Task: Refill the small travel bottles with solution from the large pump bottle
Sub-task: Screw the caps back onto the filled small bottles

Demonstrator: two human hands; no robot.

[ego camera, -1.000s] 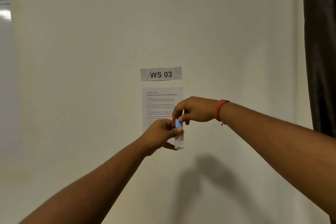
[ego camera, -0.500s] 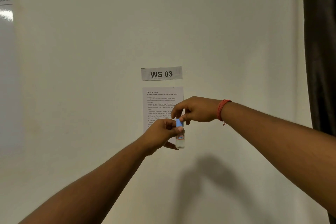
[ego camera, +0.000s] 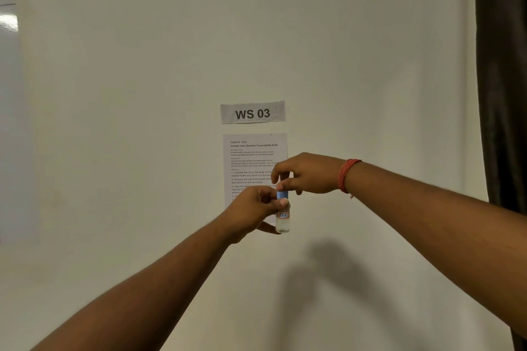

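Fingers of my left hand still grip the small travel bottle upright while my right hand keeps pinching its blue cap, barely shifted, so it probably isn't off, before the instruction sheet.

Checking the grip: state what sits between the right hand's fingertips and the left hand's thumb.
In the head view, the blue cap of the small bottle sits between the right hand above and the left hand below.
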